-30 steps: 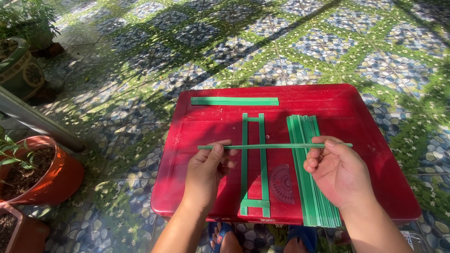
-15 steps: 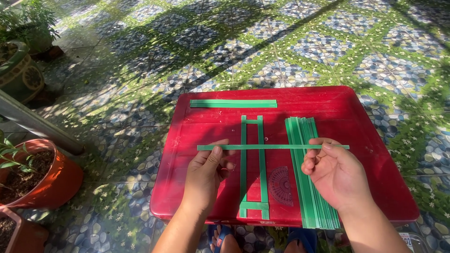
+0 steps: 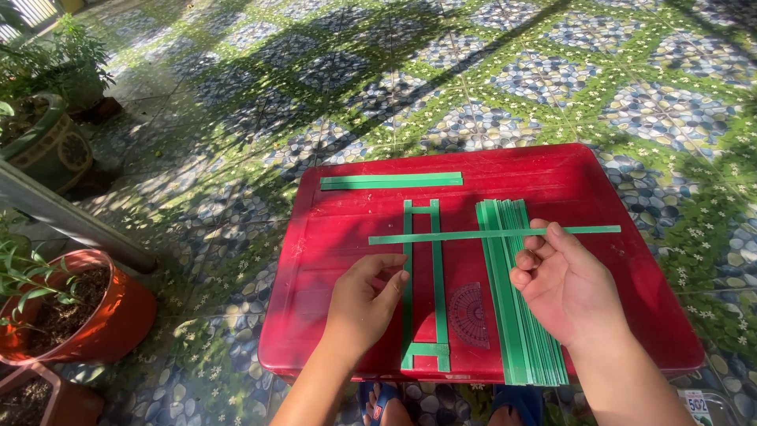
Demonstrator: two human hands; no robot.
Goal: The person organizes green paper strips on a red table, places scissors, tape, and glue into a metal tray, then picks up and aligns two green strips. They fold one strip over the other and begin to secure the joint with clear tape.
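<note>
A red plastic board (image 3: pixel 339 237) lies over my knees. On it sits a ladder-like frame (image 3: pixel 436 284) of two upright green strips joined by short green pieces at top and bottom. My right hand (image 3: pixel 568 292) pinches one long green strip (image 3: pixel 465 235) near its right end and holds it level across both uprights. My left hand (image 3: pixel 364 304) rests on the board below that strip with loose fingers; its fingertips touch the frame's left upright and hold nothing. A stack of several green strips (image 3: pixel 505 315) lies under my right hand.
Two more green strips (image 3: pixel 390 181) lie side by side near the board's far edge. A clear half-round protractor (image 3: pixel 469 315) sits between frame and stack. Orange plant pots (image 3: pixel 102 315) and a grey bar (image 3: pixel 71 225) stand to the left on the patterned tile floor (image 3: pixel 489 79).
My left hand has let go of the long strip and dropped below it. The strip, now held only by my right hand, has slid to the right.
</note>
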